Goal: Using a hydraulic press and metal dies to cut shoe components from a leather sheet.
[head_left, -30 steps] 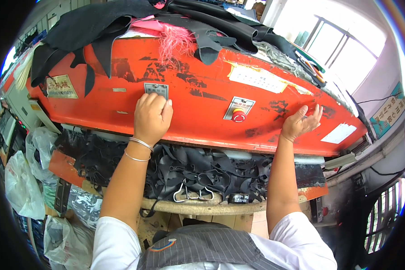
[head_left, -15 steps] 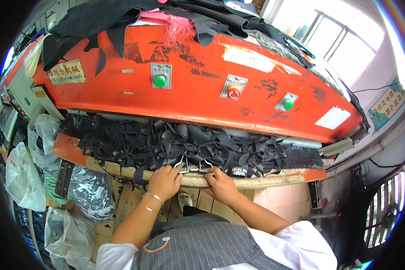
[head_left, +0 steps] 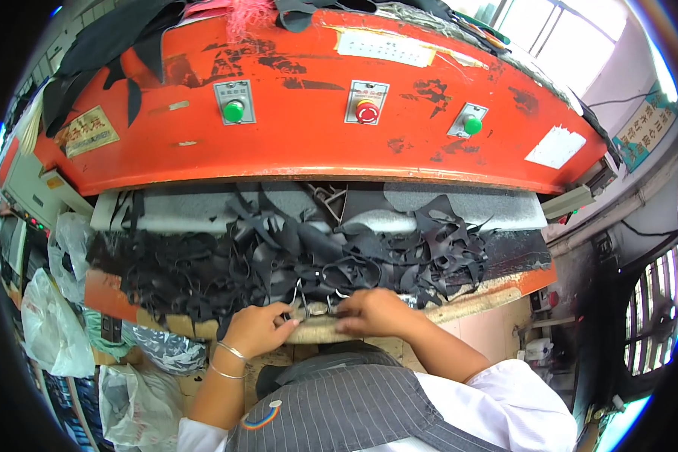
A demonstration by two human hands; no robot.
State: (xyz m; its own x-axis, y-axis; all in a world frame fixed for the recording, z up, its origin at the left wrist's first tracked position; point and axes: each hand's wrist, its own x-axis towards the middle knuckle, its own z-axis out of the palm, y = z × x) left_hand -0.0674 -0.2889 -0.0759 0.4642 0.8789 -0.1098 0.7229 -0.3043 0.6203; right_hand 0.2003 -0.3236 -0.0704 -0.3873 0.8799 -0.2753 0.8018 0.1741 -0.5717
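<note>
My left hand and my right hand rest close together at the front edge of the worn wooden cutting board. Between them lies a thin metal cutting die, and the fingers of both hands are closed on its frame. Just behind the die, a heap of black leather scraps covers the press bed. Two thin bangles circle my left wrist. Above hangs the orange press head, with a green button at left, a red button in the middle and a second green button at right.
Black material pieces are draped over the top of the press head. Clear plastic bags hang at the left of the machine. A bright window is at the upper right, and a metal grille stands at the far right.
Both hands came down from the green buttons on the press head to the board's front edge and closed on the metal die. The view has tilted down toward the bed.
</note>
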